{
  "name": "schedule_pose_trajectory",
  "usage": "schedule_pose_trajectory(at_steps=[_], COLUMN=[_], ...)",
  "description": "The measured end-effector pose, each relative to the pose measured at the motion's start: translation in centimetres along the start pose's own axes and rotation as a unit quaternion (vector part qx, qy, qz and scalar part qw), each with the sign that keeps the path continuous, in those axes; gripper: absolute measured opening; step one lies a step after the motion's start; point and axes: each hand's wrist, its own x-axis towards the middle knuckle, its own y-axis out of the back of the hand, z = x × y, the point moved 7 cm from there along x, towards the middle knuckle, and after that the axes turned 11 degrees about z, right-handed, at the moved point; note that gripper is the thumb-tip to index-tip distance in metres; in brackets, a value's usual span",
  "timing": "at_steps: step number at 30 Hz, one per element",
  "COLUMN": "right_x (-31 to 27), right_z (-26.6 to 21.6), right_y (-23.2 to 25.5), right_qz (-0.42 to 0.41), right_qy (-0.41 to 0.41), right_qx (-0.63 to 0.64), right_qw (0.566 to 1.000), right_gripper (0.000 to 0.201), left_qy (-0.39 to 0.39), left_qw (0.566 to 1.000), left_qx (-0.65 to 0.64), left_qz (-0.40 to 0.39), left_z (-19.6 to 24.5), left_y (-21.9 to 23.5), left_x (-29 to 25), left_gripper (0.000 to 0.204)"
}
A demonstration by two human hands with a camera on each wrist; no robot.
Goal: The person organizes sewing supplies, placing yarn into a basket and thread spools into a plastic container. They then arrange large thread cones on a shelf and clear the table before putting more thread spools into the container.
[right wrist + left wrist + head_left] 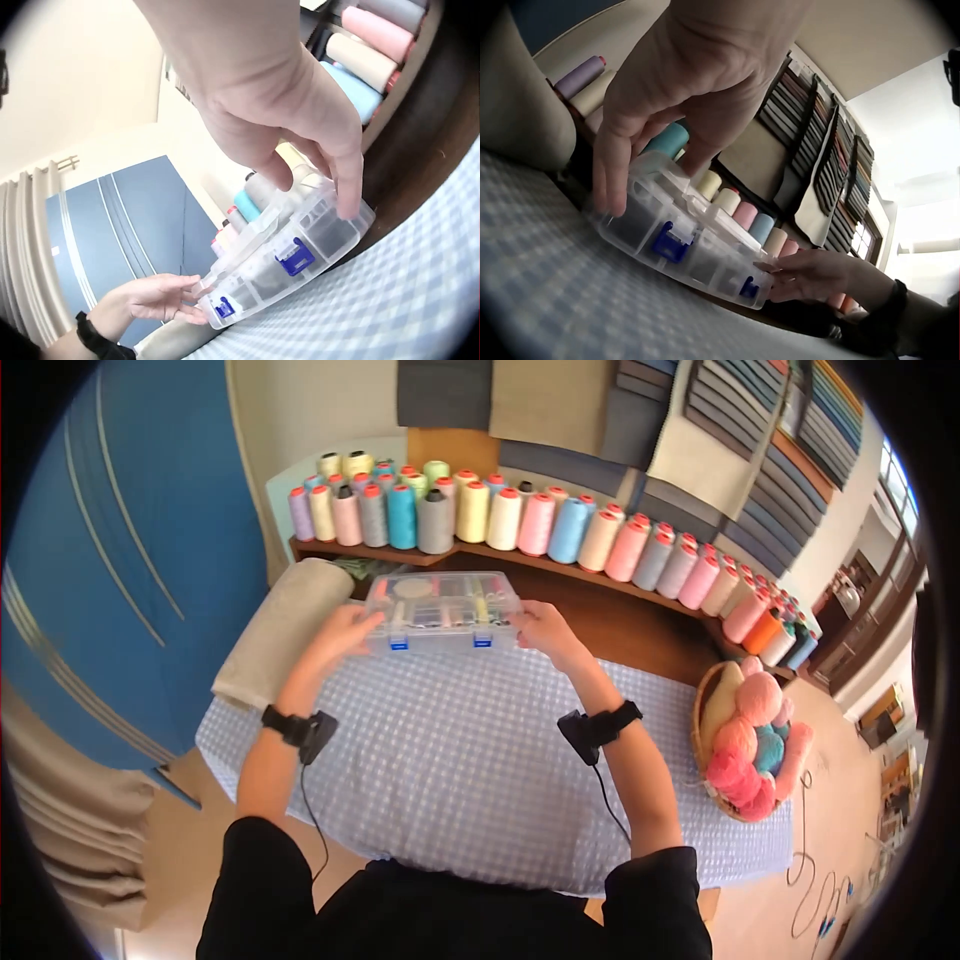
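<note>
A clear plastic case with two blue latches stands at the far edge of the checked cloth, small items showing inside its compartments. My left hand grips its left end, and my right hand grips its right end. In the left wrist view, the left hand has fingers over the end of the case, near one blue latch. From the right wrist, the right hand has thumb and fingers around the other end of the case. The lid looks closed.
Thread cones line a curved wooden shelf behind the case. A rolled beige cloth lies at the left. On the right, a basket holds yarn balls. Checked cloth covers the table. Fabric samples hang above.
</note>
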Motion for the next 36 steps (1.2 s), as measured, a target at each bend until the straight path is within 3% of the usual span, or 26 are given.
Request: schedule_pose_trajectory(at_steps=[2,3,7,9,12,13,14,16,17,18,19,20,21,24,26,28,31,34,36], right_x=[-2.4,-2.9,-7.3,-8.2,-7.6,-6.8,-6.2,-5.0,-4.7,-3.9,-3.4,-3.0,-2.7,-3.6,-1.6,-1.0,0.4,-0.8,-1.9], right_z=[-1.4,-1.6,-1.0,-1.3,-0.9,-0.7,-1.2,-2.4,-3.0,-2.5,-2.6,-2.6,-2.4,-4.6,-3.5,-3.5,-1.8,-3.0,-5.6], right_y=[1.1,1.8,4.0,5.6,6.6,6.7,6.2,6.8,6.3,5.5,3.8,1.8,0.0,-2.7,-3.6,-3.5,-3.2,-4.0,-5.2], right_qz=[-0.001,0.016,-0.027,0.048,0.1,0.112,0.114,0.186,0.196,0.182,0.135,0.088,0.075,0.07,0.037,0.038,0.029,0.02,0.021], right_qy=[0.018,0.077,-0.017,0.163,0.182,0.13,0.131,0.135,0.14,0.111,0.135,0.156,0.182,0.215,0.22,0.205,0.154,0.165,0.187], right_qx=[-0.014,-0.052,-0.023,-0.107,-0.096,-0.012,-0.008,0.231,0.253,0.169,0.024,-0.123,-0.178,-0.296,-0.304,-0.307,-0.323,-0.288,-0.244], right_qw=[1.0,0.996,0.999,0.98,0.973,0.985,0.985,0.945,0.937,0.962,0.981,0.976,0.964,0.928,0.926,0.929,0.933,0.943,0.951], right_gripper=[0.026,0.027,0.028,0.032,0.038,0.031,0.031,0.023,0.018,0.025,0.029,0.034,0.038,0.04,0.041,0.037,0.036,0.039,0.044], left_qy=[-0.012,-0.022,-0.008,0.01,0.004,0.002,-0.015,-0.035,-0.068,-0.099,-0.101,-0.041,0.017,0.024,0.033,0.079,0.109,0.088,0.093], left_qw=[0.998,0.995,0.997,0.993,0.992,0.993,0.995,0.994,0.995,0.994,0.994,0.998,0.996,0.992,0.99,0.991,0.99,0.985,0.984], left_qx=[-0.049,-0.094,-0.064,-0.064,0.008,0.011,0.049,0.087,0.068,0.047,0.046,-0.004,-0.053,-0.028,-0.026,-0.059,-0.067,-0.089,-0.09], left_qz=[-0.026,-0.031,-0.034,-0.102,-0.125,-0.121,-0.088,-0.057,-0.035,-0.012,-0.009,-0.04,-0.072,-0.122,-0.136,-0.093,-0.053,-0.117,-0.119], left_z=[1.1,1.7,1.0,1.6,1.5,1.7,1.7,0.9,0.5,0.9,0.8,0.6,0.4,0.0,0.1,1.8,0.5,-2.5,-3.1], left_y=[-0.5,-0.1,-0.6,-1.7,-1.9,-1.8,-1.5,-1.9,-2.1,-2.0,-2.1,-2.9,-3.6,-4.5,-5.0,-4.6,-4.6,-6.4,-6.9], left_x=[-2.1,-3.0,-6.5,-8.1,-7.4,-6.7,-5.6,-2.8,-0.9,-0.1,0.5,0.8,1.1,2.7,3.0,1.7,3.3,6.3,6.5], left_gripper=[0.046,0.047,0.047,0.049,0.065,0.065,0.069,0.073,0.074,0.076,0.076,0.075,0.074,0.071,0.067,0.08,0.072,0.059,0.052])
